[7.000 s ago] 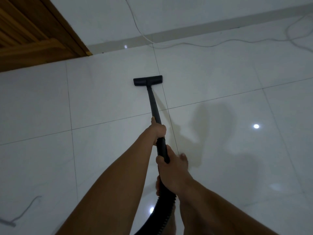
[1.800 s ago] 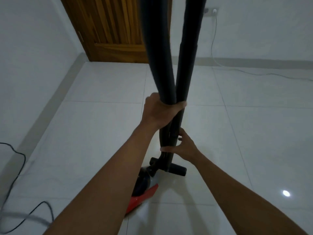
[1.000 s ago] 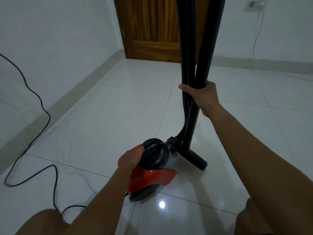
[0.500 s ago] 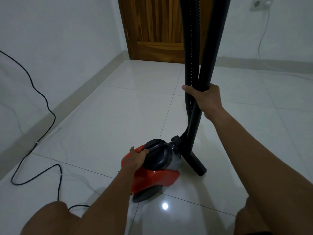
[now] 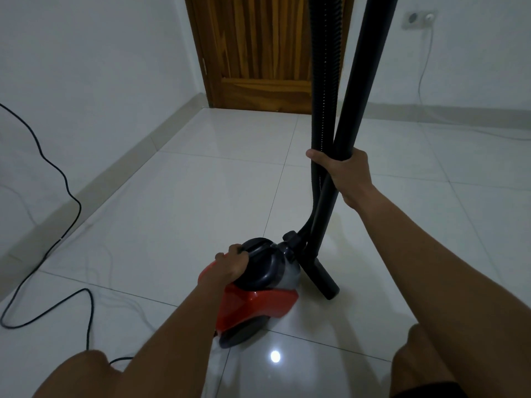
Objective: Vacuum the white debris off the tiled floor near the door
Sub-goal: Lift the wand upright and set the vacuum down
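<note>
Under the left hand's [image 5: 231, 266] grip, the vacuum [image 5: 258, 305]; right hand [image 5: 346, 174] holds wand [image 5: 366, 67]

Vacuum [image 5: 258, 300]: red-and-black canister, lower centre, standing on glossy white tiled floor [image 5: 172, 225]. Ribbed hose [image 5: 326, 81] and wand [image 5: 365, 81] rise near-upright, crossing mid-frame. Nozzle [image 5: 321, 277] rests on tile beside it. Wooden door [image 5: 258, 53], top centre.

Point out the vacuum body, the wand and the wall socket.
vacuum body [image 5: 258, 307]: head view, red lower shell.
wand [image 5: 362, 81]: head view, rigid black tube above the hand.
wall socket [image 5: 419, 20]: head view, white faceplate.
</note>
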### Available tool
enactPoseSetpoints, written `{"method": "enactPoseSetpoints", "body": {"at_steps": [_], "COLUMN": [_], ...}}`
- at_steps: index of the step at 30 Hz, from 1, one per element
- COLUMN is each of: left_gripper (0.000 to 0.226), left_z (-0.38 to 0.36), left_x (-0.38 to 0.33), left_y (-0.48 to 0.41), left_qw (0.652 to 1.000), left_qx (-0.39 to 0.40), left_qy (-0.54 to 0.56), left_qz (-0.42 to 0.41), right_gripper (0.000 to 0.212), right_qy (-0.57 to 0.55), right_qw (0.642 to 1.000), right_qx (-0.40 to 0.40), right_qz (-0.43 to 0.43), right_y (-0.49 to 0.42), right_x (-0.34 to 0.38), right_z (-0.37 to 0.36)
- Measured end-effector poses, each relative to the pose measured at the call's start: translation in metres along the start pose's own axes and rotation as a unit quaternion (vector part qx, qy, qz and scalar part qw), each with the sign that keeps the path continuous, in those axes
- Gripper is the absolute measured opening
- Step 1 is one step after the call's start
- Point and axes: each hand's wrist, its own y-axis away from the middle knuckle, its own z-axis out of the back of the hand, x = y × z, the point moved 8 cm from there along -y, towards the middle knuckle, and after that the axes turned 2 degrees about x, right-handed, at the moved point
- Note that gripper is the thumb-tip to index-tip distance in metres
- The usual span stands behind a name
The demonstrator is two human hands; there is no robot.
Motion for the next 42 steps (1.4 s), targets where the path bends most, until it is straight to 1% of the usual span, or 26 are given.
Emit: {"method": "enactPoseSetpoints", "body": {"at_steps": [2, 5, 8, 19, 25, 34, 37, 38, 40, 42], "left_gripper": [0.073, 0.098, 0.105, 0.101, 0.101, 0.101, 0.105, 0.101, 0.083, 0.071], "left_z": [0.002, -0.002, -0.002, 0.002, 0.002, 0.001, 0.001, 0.002, 0.006, 0.007], "left_x": [-0.016, -0.021, -0.019, -0.019, -0.019, -0.020, -0.021, -0.022, -0.027, -0.031], "left_y": [0.026, 0.031, 0.024, 0.015, 0.010, 0.011, 0.007, 0.006, 0.008, 0.012], "left_qw": [1.000, 1.000, 0.999, 0.993, 0.989, 0.988, 0.982, 0.976, 0.954, 0.942], "left_qx": [0.000, 0.008, 0.007, 0.021, 0.032, 0.031, 0.039, 0.029, -0.014, -0.035], "left_qy": [-0.006, -0.020, -0.030, -0.114, -0.141, -0.153, -0.184, -0.214, -0.299, -0.333], "left_qz": [-0.005, -0.017, -0.024, -0.026, -0.017, -0.018, -0.014, -0.012, -0.014, -0.017], "right_gripper": [0.035, 0.032, 0.034, 0.039, 0.031, 0.031, 0.030, 0.030, 0.028, 0.027], "right_qy": [0.000, -0.007, -0.011, -0.009, -0.011, -0.012, -0.009, -0.008, -0.008, -0.010], "right_qw": [1.000, 1.000, 1.000, 1.000, 0.999, 0.999, 1.000, 1.000, 1.000, 1.000], "right_qx": [-0.002, -0.005, -0.005, -0.016, -0.017, -0.018, -0.017, -0.015, -0.012, -0.009], "right_qz": [-0.001, -0.003, -0.005, -0.020, -0.027, -0.029, -0.025, -0.024, -0.023, -0.020], "right_y": [0.001, 0.002, 0.003, 0.002, 0.003, 0.004, 0.006, 0.006, 0.007, 0.007], "right_x": [-0.001, -0.002, -0.003, -0.006, -0.007, -0.007, -0.006, -0.006, -0.006, -0.005], "right_z": [0.001, 0.004, 0.005, 0.004, 0.004, 0.002, 0.001, 0.000, -0.001, -0.002]}}
